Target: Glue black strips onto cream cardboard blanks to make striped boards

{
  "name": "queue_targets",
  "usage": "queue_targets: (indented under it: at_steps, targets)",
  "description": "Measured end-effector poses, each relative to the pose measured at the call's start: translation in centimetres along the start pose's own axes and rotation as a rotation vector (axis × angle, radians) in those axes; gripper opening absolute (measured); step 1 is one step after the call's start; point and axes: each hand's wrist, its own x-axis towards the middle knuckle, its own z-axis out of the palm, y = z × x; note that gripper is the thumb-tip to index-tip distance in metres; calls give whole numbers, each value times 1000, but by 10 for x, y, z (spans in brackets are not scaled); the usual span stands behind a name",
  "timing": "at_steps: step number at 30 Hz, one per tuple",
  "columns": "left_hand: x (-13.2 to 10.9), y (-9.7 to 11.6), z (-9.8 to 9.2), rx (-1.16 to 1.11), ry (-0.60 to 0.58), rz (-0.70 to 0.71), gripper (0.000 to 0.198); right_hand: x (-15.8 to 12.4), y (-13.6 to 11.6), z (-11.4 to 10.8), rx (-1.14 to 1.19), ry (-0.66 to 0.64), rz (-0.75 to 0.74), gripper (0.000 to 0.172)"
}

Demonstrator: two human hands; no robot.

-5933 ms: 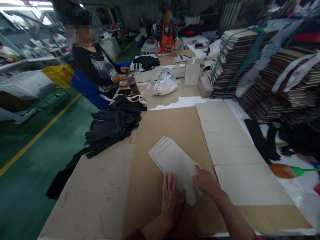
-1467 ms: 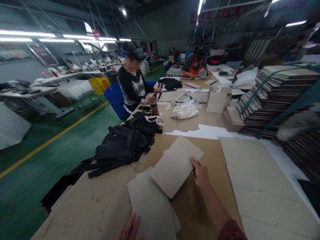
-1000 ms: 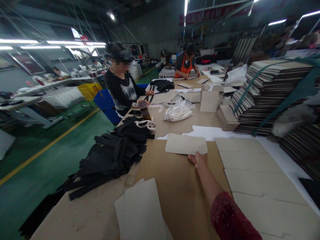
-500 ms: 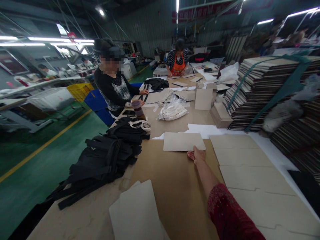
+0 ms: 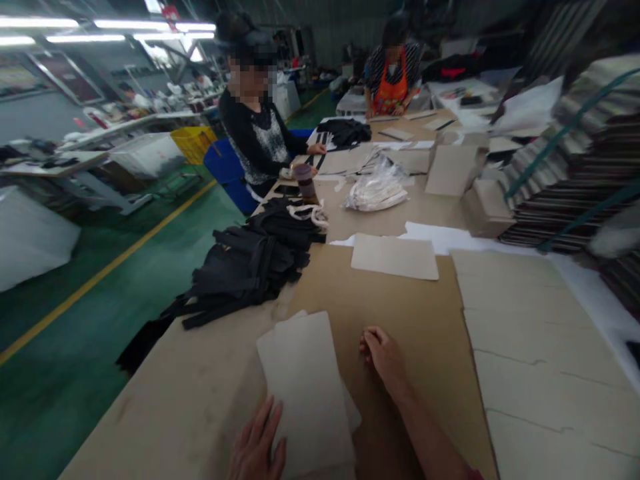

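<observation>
My left hand [image 5: 257,443] is open, its fingers stretched out at the left edge of a small stack of pale cardboard sheets [image 5: 310,383]. The stacked sheets lie slightly askew. To their right, my right hand [image 5: 383,353] is over the brown board [image 5: 400,303] with its fingers curled in and nothing visible in them. Farther up lies a single cardboard sheet [image 5: 395,257], apart from both hands. On the right, overlapping rows of cardboard sheets [image 5: 540,340] cover the table.
Black fabric strips [image 5: 245,267] are heaped at the left table edge. A plastic bag of white cord [image 5: 377,190] and a tumbler [image 5: 305,183] stand beyond. Tall strapped stacks [image 5: 575,147] rise at right. One person [image 5: 257,127] works at left, another [image 5: 393,73] at the far end.
My right hand has let go of the single cardboard sheet and drawn back toward me. My left hand has come into view at the stack. The view has tilted down and turned left.
</observation>
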Motion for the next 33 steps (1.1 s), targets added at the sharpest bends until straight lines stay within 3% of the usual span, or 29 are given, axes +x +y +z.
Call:
queue_targets:
  at_steps: [4, 8, 13, 16, 21, 24, 26, 29, 33]
  targets:
    - [7, 16, -19, -22, -132, -51, 55, -51, 7, 31, -144, -191, -134, 27]
    - [8, 22, -25, -53, -193, -83, 55, -64, 11, 50, -263, -221, -211, 31]
    - [8, 23, -27, -78, -182, -77, 55, -56, 10, 60, -345, -118, -184, 45]
    - [9, 23, -27, -83, -183, -78, 55, -48, 2, 61, -374, -101, -175, 44]
    - [9, 24, -27, -76, -185, -89, 56, -39, -13, 66, -420, -185, -159, 37]
    - [9, 23, -26, -71, -180, -82, 55, -35, -18, 70, -412, -284, -127, 21]
    - [8, 22, -26, -64, -168, -63, 54, -33, -18, 71, -378, -343, -94, 10]
    - [7, 19, -25, -29, -141, -31, 56, -31, -18, 66, -263, -377, -26, 22]
    - [7, 9, -17, 37, -62, 18, 60, -16, -18, 46, 4, -254, 52, 33]
